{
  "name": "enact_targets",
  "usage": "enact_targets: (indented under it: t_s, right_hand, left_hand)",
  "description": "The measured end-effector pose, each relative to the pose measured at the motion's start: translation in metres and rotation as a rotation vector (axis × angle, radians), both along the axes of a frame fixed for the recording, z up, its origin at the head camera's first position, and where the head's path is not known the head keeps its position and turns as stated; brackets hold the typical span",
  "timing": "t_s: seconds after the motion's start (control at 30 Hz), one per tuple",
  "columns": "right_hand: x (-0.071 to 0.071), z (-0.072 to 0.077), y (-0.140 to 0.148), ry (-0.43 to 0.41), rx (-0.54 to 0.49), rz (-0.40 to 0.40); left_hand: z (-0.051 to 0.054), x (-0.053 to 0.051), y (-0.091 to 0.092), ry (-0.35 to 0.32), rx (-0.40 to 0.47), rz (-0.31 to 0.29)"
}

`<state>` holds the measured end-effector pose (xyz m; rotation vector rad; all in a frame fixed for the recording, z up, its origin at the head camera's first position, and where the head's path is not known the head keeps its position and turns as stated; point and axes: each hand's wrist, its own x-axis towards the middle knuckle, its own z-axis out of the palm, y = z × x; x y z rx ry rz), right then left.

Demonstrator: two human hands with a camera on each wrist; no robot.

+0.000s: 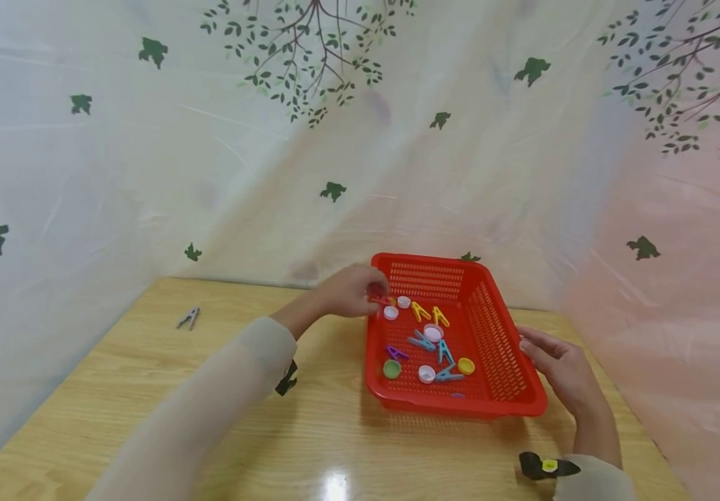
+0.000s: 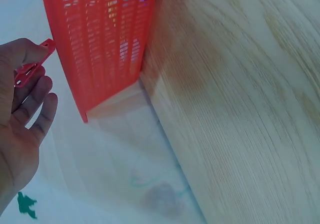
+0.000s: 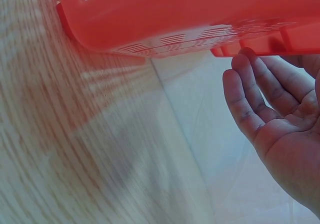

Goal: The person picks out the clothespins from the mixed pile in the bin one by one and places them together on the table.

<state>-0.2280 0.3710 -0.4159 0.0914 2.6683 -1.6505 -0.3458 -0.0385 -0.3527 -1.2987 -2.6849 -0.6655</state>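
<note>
A red plastic basket with slotted walls stands on the wooden table, right of the middle. My left hand is at its far left corner, pinching a red clothespin between thumb and index finger; the other fingers are loosely bent. On the opposite side, my right hand holds the basket's rim, with its fingers at the underside of the lip. The right thumb is mostly hidden in the right wrist view. Inside the basket lie yellow clothespins, blue clothespins, a purple clothespin and several bottle caps.
A grey clothespin lies alone on the far left of the table. Behind the table hangs a pale sheet printed with leaves and branches. Black straps are on both wrists.
</note>
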Motion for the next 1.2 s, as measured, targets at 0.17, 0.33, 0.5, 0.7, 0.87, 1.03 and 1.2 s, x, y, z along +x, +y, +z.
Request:
enact_targets:
  t_s: [0.17,0.33,0.5,0.7,0.87,1.03,1.2]
  right_hand:
    - [-0.002,0.001,0.001,0.008,-0.01,0.016]
    - [0.0,0.0,0.002,0.009,-0.067,0.022]
    - [-0.001,0.0,0.002,0.015,-0.082,0.02]
    - [-0.002,0.001,0.0,-0.013,-0.052,0.003]
    - [-0.002,0.0,0.001,-0.012,-0.046,0.002]
    - [-0.002,0.0,0.001,-0.002,-0.045,0.009]
    - [-0.002,-0.001,0.0,0.004,-0.049,0.009]
  left_hand:
    - [0.002,-0.002,-0.018,-0.001,0.031,0.008]
    - [-0.001,-0.002,-0.035,-0.037,0.039,0.038]
    - [-0.002,-0.003,-0.055,0.01,0.055,0.067]
    - [-0.002,-0.002,-0.079,0.083,0.067,0.101]
    - [-0.003,0.0,-0.095,0.075,0.068,0.139]
    - [-0.007,0.004,-0.112,0.075,0.053,0.216]
    - [-0.013,0.008,-0.132,0.096,0.053,0.297]
